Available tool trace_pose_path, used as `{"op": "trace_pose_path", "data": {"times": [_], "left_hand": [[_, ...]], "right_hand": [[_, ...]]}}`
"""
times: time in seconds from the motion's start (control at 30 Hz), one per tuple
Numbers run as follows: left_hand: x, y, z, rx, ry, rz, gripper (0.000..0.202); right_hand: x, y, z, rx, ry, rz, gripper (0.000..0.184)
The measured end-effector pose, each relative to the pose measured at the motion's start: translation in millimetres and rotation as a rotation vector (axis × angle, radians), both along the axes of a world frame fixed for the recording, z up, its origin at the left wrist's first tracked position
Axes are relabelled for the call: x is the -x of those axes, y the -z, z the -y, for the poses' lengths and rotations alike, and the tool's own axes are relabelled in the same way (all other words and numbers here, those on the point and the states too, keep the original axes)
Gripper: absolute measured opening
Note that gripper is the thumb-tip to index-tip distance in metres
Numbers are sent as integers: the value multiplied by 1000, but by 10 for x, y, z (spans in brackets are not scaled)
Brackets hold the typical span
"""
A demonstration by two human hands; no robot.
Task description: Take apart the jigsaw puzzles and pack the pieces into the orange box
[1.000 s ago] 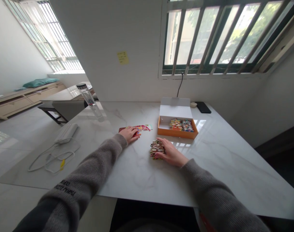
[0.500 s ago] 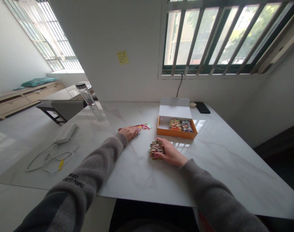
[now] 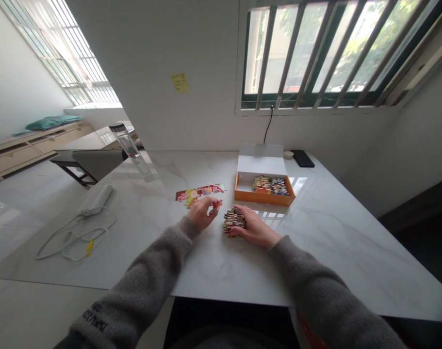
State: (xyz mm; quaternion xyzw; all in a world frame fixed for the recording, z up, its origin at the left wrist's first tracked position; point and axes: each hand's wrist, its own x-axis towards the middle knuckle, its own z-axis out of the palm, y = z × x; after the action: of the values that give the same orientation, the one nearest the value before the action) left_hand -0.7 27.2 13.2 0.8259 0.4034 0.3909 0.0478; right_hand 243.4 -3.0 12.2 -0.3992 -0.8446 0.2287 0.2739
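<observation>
My right hand [image 3: 257,228] is wrapped around the right side of a stack of jigsaw puzzle pieces [image 3: 233,223], which stands on edge on the marble table. The fingers are on its far side and the thumb on its near side. Just left of the stack, my left hand [image 3: 203,212] is raised in a pinch, thumb and forefinger curved into a ring. Whatever is at its fingertips is too small to make out. Beyond the left hand lies a joined strip of colourful puzzle [image 3: 202,190], its lower part partly covered by that hand.
An orange box [image 3: 262,196] with its white lid raised holds more puzzle pieces [image 3: 271,186]. A black phone [image 3: 303,159] and a small pale round object [image 3: 288,154] lie behind it. Leftward are a glass bottle [image 3: 128,141], a white device [image 3: 96,198] and its cable [image 3: 66,242].
My left hand has lifted off the puzzle strip and come nearer, toward the stack, closing into a pinch. More of the strip shows. My right hand stays on the stack.
</observation>
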Motion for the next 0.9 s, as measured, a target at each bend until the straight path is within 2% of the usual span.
{"op": "trace_pose_path", "data": {"times": [0.07, 0.17, 0.27, 0.37, 0.53, 0.63, 0.77, 0.9], "left_hand": [[-148, 12, 106, -30, 100, -44, 9], [-251, 38, 173, -30, 124, -157, 17], [-236, 83, 180, -3, 120, -208, 24], [-183, 112, 206, 21, 144, -176, 29], [-126, 39, 319, 135, 257, -80, 42], [-132, 6, 352, 177, 270, -14, 30], [-159, 32, 329, 163, 200, 55, 6], [-162, 81, 283, 227, 175, 167, 16]], "right_hand": [[-1, 1, 0, -9, -7, 0, 67], [-4, -8, 4, -7, -10, 7, 65], [-4, -7, 3, 1, -8, 7, 65], [-4, 10, -6, 3, -6, 5, 66], [-6, 35, -11, 6, -1, -3, 67], [-4, 31, -8, 4, 1, -13, 67], [-1, 9, -5, 8, 5, -20, 68], [-15, 4, -15, 25, 8, -37, 69]]}}
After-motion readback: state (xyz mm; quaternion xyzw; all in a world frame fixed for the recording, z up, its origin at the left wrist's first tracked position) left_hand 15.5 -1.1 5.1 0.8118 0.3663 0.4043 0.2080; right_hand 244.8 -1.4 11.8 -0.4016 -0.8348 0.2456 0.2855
